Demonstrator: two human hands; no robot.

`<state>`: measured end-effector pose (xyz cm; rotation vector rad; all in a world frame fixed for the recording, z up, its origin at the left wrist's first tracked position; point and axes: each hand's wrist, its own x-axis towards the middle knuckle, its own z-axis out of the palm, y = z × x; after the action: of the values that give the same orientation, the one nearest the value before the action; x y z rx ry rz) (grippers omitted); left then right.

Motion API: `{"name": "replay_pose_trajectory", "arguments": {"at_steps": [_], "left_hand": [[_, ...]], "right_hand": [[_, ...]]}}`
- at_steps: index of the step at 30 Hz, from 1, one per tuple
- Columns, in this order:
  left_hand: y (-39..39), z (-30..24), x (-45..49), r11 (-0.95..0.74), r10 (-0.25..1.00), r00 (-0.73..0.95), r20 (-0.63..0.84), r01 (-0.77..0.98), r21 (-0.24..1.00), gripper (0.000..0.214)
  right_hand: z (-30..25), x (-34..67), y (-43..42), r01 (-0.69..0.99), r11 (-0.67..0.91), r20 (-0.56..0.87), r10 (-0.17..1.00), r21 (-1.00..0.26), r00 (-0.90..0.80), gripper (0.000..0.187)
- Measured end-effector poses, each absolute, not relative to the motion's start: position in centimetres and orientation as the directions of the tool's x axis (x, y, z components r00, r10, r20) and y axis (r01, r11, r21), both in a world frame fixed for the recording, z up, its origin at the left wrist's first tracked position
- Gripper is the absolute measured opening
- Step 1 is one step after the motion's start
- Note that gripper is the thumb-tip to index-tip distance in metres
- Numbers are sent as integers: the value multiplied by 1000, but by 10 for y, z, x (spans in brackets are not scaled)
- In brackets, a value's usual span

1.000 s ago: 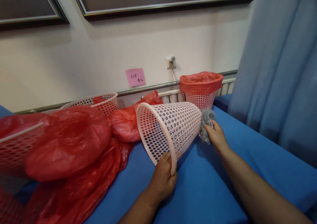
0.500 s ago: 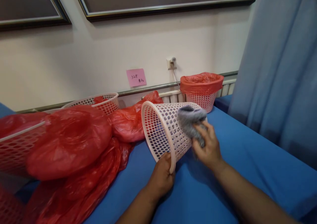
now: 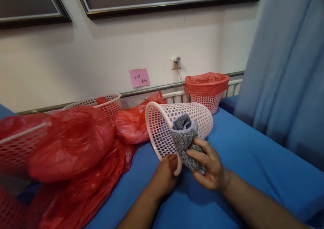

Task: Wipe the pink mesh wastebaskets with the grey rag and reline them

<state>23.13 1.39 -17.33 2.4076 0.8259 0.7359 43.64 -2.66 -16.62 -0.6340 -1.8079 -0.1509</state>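
A white perforated plastic wastebasket (image 3: 202, 116) lies tilted on its side over the blue bed cover, its mouth facing left. My left hand (image 3: 165, 173) is closed on the lower edge of its rim, with the fingertips partly hidden inside. In my right hand (image 3: 211, 166) is a folded grey cloth (image 3: 186, 137) with a pale edge, gripped between thumb and fingers. The cloth is against the basket's outer side near the rim. Crumpled red plastic bags (image 3: 73, 144) are heaped left of the basket.
Behind stands another wastebasket (image 3: 206, 100) lined with a red bag (image 3: 206, 83). More white baskets (image 3: 115, 104) are at the left among the bags. A blue curtain (image 3: 283, 70) hangs at the right. A plugged socket (image 3: 175, 63) and pink note (image 3: 139, 77) are on the wall.
My right hand has moved the cloth down and left along the basket's side, from near its base towards the rim. My left hand keeps its grip on the rim.
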Motion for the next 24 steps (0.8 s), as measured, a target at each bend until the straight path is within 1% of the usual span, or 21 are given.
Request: {"name": "replay_pose_trajectory", "arguments": {"at_steps": [2, 4, 5, 6, 7, 8, 9, 10, 11, 12, 13, 14, 15, 16, 17, 18, 20, 22, 23, 24], "left_hand": [[9, -169, 231, -629, 713, 609, 346, 339, 699, 35], [4, -167, 230, -555, 770, 513, 379, 247, 794, 34], [2, -167, 229, -529, 794, 464, 393, 209, 822, 35], [1, -167, 228, -514, 810, 427, 402, 185, 838, 36], [0, -168, 228, -506, 819, 405, 407, 175, 845, 37], [0, -169, 227, -506, 821, 398, 408, 177, 845, 36], [0, -170, 227, -514, 819, 400, 412, 189, 837, 35], [0, -171, 227, -533, 809, 410, 422, 209, 820, 34], [-1, -173, 227, -560, 792, 430, 432, 234, 795, 34], [-1, -174, 228, -593, 771, 456, 444, 260, 762, 36], [-1, -175, 229, -625, 748, 484, 454, 284, 727, 37], [-1, -176, 230, -655, 723, 516, 459, 303, 692, 40], [-1, -178, 231, -679, 702, 543, 460, 317, 662, 44], [-1, -179, 231, -695, 688, 563, 458, 328, 640, 49], [0, -181, 231, -704, 681, 575, 454, 341, 623, 53], [1, -182, 231, -709, 678, 580, 451, 355, 609, 57], [2, -185, 231, -710, 680, 585, 443, 371, 599, 62], [3, -186, 230, -702, 677, 602, 424, 353, 618, 63], [4, -186, 230, -697, 672, 611, 418, 334, 634, 64], [4, -186, 231, -694, 666, 620, 414, 314, 648, 66]], "right_hand": [[-163, 431, -32, 437, 880, 906, 328, -188, -270, 71], [-164, 428, -30, 421, 892, 874, 329, -164, -356, 70], [-166, 428, -28, 439, 885, 863, 337, -154, -376, 68], [-169, 430, -24, 482, 862, 867, 355, -158, -350, 65], [-172, 434, -18, 545, 817, 882, 385, -189, -272, 62], [-175, 440, -11, 614, 746, 895, 425, -259, -139, 58], [-179, 449, -2, 663, 651, 884, 466, -369, 34, 54], [-183, 459, 9, 672, 542, 836, 503, -504, 220, 49], [-186, 471, 20, 636, 429, 748, 536, -641, 392, 47], [-189, 483, 31, 566, 323, 634, 569, -758, 524, 46], [-192, 492, 40, 487, 236, 521, 597, -841, 610, 47], [-194, 499, 47, 427, 182, 441, 617, -886, 652, 50], [-195, 501, 50, 402, 170, 413, 634, -899, 654, 51], [-194, 499, 48, 420, 199, 441, 646, -886, 624, 52], [-193, 492, 42, 469, 264, 515, 648, -843, 561, 51], [-190, 482, 32, 530, 355, 614, 638, -770, 464, 49], [-183, 458, 6, 603, 570, 795, 577, -558, 190, 52], [-177, 435, -20, 539, 766, 884, 460, -349, -81, 62], [-174, 428, -28, 487, 828, 903, 398, -276, -165, 65], [-173, 424, -33, 452, 860, 912, 356, -235, -203, 67]]}}
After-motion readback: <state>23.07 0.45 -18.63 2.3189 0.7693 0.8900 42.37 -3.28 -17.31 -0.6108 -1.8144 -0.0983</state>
